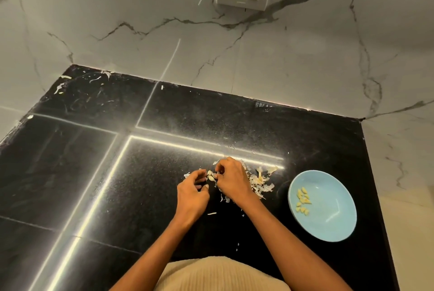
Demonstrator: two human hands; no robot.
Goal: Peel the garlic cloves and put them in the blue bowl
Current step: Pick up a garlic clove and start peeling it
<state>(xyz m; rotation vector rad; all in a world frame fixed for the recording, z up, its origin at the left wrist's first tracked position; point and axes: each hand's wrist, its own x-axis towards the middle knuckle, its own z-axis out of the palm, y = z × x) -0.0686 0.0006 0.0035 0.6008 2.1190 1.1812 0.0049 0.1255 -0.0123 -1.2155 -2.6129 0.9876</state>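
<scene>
While both hands meet over the black counter (pixel 164 173), the work stays close to the body and just beside the bowl, which keeps each finished clove a short reach from where it must go. The left hand (pixel 192 193) curls its fingers (pixel 201 176) loosely toward a small cluster of garlic cloves (pixel 211 176), steadying them from one side, and the right hand (pixel 231 179) pinches at the same cluster from the other side, its fingertips closed on a clove or its skin (which of the two is too small to tell). Papery skins (pixel 260 180) lie heaped just behind and to the right of the right hand, pushed away from the working spot so they do not mix with the unpeeled pieces. The blue bowl (pixel 328 225) sits to the right, apart from the skins, with a handful of peeled cloves (pixel 303 201) gathered near its left wall. Judging by that small pile and the cluster between the hands, the task is under way, and the step in hand is probably loosening the skin of the next clove.
</scene>
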